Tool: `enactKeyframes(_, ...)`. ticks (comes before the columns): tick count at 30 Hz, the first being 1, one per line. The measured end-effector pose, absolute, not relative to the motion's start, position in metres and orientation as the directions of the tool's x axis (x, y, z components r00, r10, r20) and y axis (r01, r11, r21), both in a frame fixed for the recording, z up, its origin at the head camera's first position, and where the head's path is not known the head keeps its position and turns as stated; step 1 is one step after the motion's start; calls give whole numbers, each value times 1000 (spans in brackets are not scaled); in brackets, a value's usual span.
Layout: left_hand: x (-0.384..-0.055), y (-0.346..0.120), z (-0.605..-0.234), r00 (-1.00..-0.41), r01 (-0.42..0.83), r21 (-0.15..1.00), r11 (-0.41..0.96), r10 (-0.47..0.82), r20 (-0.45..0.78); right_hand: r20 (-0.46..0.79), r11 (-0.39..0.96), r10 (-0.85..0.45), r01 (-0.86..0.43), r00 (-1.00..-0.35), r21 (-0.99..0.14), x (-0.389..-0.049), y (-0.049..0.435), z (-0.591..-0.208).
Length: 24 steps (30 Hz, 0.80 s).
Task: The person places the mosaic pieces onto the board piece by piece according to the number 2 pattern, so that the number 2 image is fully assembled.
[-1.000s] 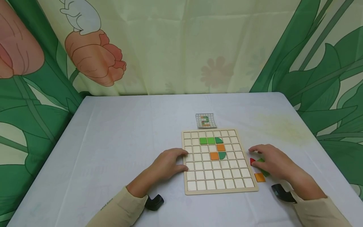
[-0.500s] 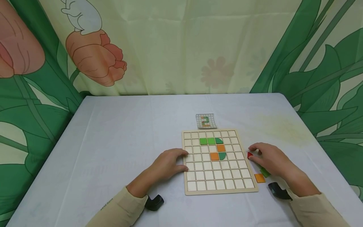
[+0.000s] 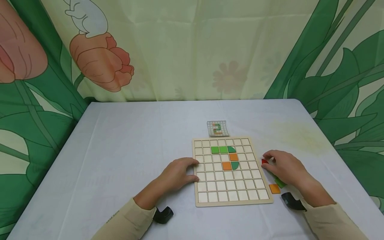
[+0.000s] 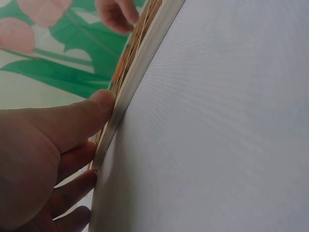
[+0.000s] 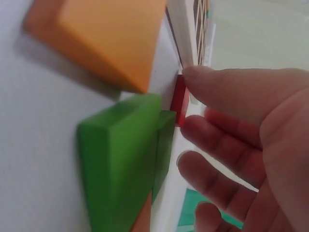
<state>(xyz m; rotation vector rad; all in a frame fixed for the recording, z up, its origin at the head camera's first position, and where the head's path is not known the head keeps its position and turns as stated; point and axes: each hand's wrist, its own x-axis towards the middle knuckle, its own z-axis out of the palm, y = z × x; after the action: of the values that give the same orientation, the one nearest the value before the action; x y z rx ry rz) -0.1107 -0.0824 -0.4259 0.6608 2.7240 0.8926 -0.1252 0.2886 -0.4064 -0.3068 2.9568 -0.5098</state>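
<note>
Noted left hand (image 3: 177, 174) at 9 o'clock of the grid board (image 3: 220, 184), touching its edge with thumb and fingers apart. Observed right hand (image 3: 288, 168) at 3 o'clock, with thumb and index finger pinching the red piece (image 3: 264, 161) just outside the edge. Logged orange piece (image 3: 274, 189) at 4 o'clock, near green pieces (image 5: 123, 154) partly hidden by the right hand. Counted six coloured tiles (image 3: 223, 149) in cells around centre and toward 12 o'clock. Recorded small card (image 3: 218, 128) beyond, at 12 o'clock.
</note>
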Motion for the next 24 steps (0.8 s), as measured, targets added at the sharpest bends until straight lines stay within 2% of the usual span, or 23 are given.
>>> enactKeyframes(9, -111, -83, -427, -880, 353, 603, 716, 473, -47, -93, 930, -202, -161, -975, -330, -125, 285, -409)
enactKeyframes(18, -111, -83, -427, -881, 347, 605, 717, 470, -52, -84, 905, -189, -140, -978, -402, -124, 283, -410)
enactKeyframes(24, -111, -83, -427, -880, 354, 604, 714, 474, -45, -71, 910, -188, -146, -980, -389, -124, 285, -410)
